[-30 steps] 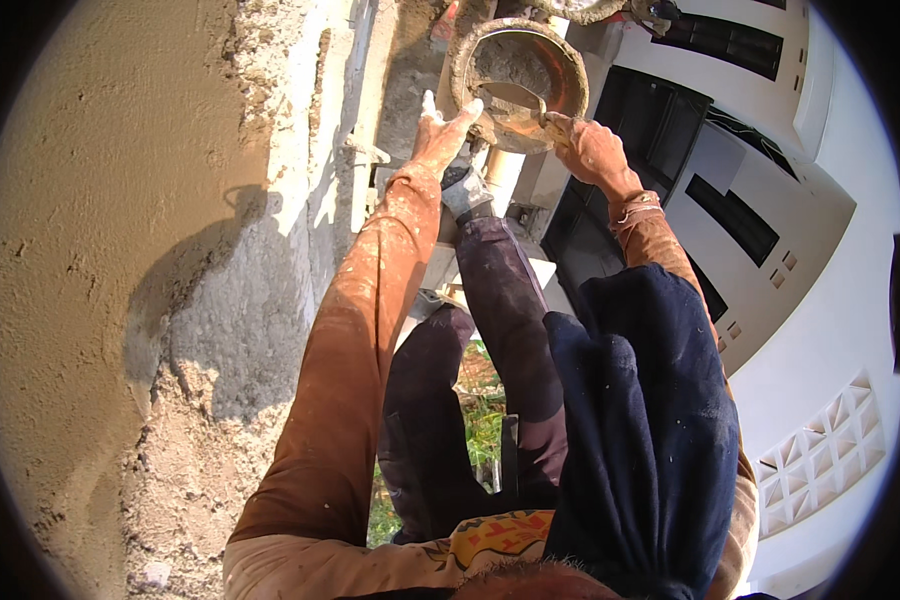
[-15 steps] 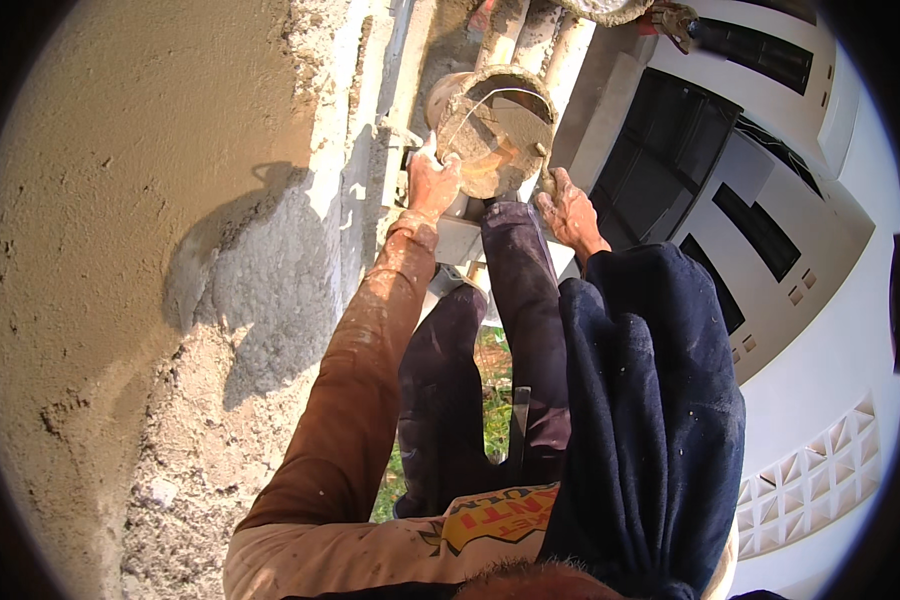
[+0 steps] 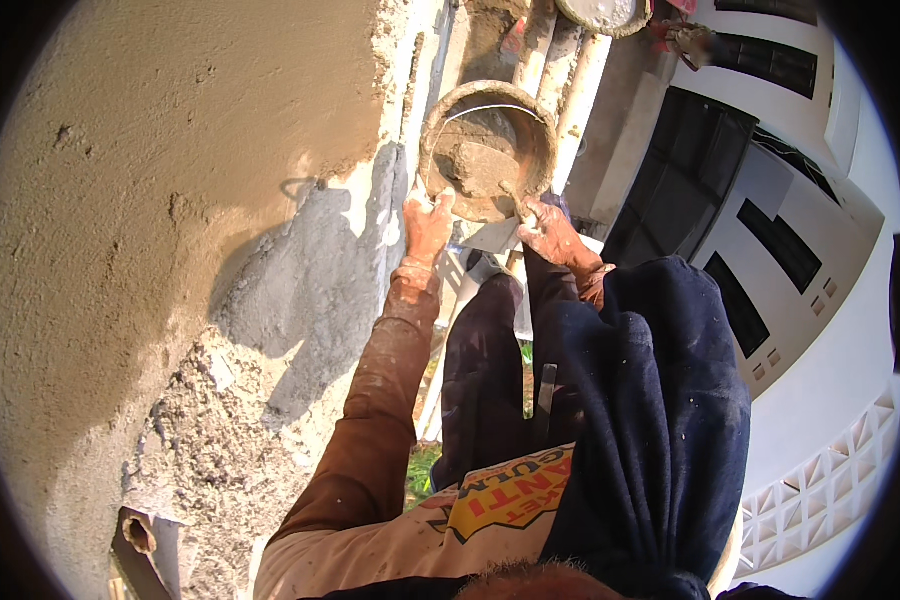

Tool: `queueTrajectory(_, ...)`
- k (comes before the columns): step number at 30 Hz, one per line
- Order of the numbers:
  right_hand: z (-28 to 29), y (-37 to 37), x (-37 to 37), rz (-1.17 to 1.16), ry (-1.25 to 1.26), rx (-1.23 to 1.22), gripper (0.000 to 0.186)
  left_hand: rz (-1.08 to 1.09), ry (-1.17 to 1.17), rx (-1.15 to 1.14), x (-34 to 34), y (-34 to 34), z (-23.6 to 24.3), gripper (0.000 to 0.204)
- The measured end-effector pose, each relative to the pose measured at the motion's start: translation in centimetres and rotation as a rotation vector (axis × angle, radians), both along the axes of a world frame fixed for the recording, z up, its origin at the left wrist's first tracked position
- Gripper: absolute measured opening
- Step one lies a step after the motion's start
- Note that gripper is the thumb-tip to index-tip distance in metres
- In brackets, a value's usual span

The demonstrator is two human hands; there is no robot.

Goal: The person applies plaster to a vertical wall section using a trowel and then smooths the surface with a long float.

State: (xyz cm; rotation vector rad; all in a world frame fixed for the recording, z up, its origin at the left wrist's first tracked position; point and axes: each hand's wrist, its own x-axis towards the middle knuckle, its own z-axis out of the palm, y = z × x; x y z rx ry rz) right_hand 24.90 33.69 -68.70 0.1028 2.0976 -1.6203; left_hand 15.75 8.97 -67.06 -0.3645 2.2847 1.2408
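At the upper middle of the frame, a round bucket (image 3: 548, 150) caked with mud-coloured residue was seen from above, its thin wire handle (image 3: 490, 106) arched across the far part of the mouth. Its lower-left rim was held by the left hand (image 3: 428, 225), the grip closed there with the thumb laid over the edge. By the right hand (image 3: 553, 238), at the lower-right rim, the handle end of a trowel (image 3: 485, 168) was held in a narrow grip, the fingertips partly hidden. The trowel's blade was tilted inside the bucket and smeared with wet mortar (image 3: 475, 128). A second bucket (image 3: 610, 12), filled with something pale, was cut off by the top edge. Pale poles (image 3: 582, 105) were seen between the two buckets. The left of the frame was taken up by a plastered wall (image 3: 170, 200), darkened in part by a shadow.
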Motion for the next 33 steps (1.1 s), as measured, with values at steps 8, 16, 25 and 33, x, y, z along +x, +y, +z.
queueTrajectory(8,5.5,-1.3,-1.0,-0.002,0.016,-0.069,0.059,0.411,-0.113,0.068,3.8,-3.3,1.1,0.028)
queueTrajectory(16,11.3,-1.5,1.2,-0.765,-0.170,-0.395,0.042,0.812,-0.529,0.389,10.6,-6.9,6.5,0.045)
queueTrajectory(25,0.6,-18.4,-5.1,-0.989,-0.204,0.545,0.059,0.854,-0.561,0.205,16.4,-11.2,11.3,0.044)
queueTrajectory(33,19.4,-10.4,1.6,-0.475,-0.347,-0.463,0.023,0.952,-0.372,0.209,17.8,-13.7,15.1,0.042)
